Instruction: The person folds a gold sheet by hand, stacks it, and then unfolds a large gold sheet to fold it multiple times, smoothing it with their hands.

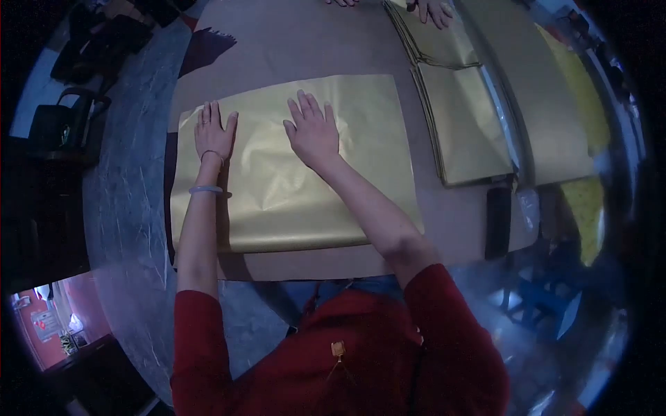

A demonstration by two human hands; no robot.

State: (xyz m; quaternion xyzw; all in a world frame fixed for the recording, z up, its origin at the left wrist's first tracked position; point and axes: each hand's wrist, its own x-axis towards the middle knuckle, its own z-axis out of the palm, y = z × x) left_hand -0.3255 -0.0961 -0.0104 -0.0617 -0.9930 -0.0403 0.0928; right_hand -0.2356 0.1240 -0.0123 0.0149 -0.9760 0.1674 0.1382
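Note:
A large gold sheet [277, 201] lies on the table in front of me, creased in the middle and rounded like a fold along its near edge. My left hand [215, 132] rests flat on its left part, fingers stretched out and thumb apart. Right of centre, my right hand [313, 132] presses on the sheet with its fingers spread. Neither hand grips anything. A thin bracelet and a pale bangle [206, 189] circle my left wrist and forearm.
Stacked folded gold sheets [465, 125] lie to the right, beside a longer gold sheet [548, 118]. Another person's hand [433, 12] touches the far stack. A dark strip [497, 222] sits near the table's [312, 265] front edge. A blue stool [544, 305] stands at lower right.

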